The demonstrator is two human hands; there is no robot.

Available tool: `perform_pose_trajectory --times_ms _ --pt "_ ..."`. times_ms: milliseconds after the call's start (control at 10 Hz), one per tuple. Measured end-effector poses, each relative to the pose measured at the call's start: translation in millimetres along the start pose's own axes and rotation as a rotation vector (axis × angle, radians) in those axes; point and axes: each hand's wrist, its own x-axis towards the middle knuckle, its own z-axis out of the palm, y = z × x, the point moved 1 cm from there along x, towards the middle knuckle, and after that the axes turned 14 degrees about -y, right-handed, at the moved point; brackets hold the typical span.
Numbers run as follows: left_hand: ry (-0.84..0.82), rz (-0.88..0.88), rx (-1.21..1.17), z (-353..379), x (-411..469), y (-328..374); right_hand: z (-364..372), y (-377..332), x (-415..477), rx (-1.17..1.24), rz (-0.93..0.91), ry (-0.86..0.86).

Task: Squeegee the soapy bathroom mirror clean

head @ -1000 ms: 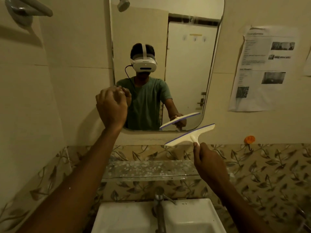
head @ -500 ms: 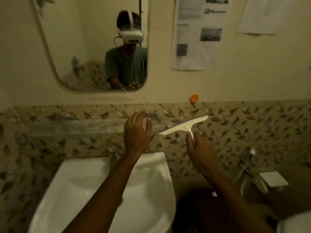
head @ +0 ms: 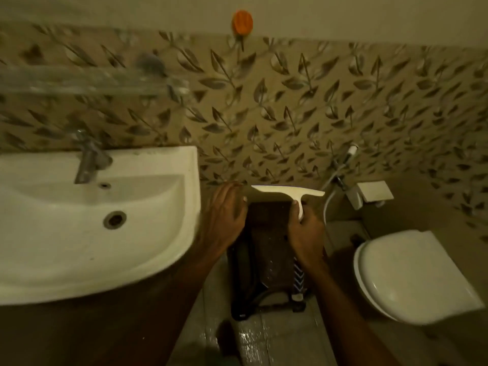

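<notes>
My right hand [head: 306, 231] grips the squeegee [head: 289, 192] handle, blade level over the dark stool [head: 266, 257]; left hand [head: 227, 210] open, empty. Mirror out of view. I'd lower it flat, release gently.

Two hands in shot, left hand [head: 227, 212] and right hand [head: 306, 233]. One white squeegee [head: 289, 192]. One washbasin [head: 148, 233], one tap [head: 88, 161], one glass shelf [head: 87, 81], one toilet seat [head: 412, 276], one orange wall hook [head: 242, 22], one dark stool [head: 266, 262].
</notes>
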Motion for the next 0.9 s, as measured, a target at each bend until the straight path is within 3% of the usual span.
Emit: perform_pose_trajectory --times_ms 300,600,900 --pt "-0.299 -0.075 0.007 180.1 37.1 -59.0 41.3 151.7 82.6 -0.089 0.3 -0.09" --pt "-0.361 -0.201 0.013 319.0 61.0 -122.6 120.4 277.1 179.9 -0.187 0.34 -0.239" --pt "-0.366 -0.27 0.039 354.8 54.9 -106.1 132.3 315.6 197.5 -0.208 0.324 -0.306"
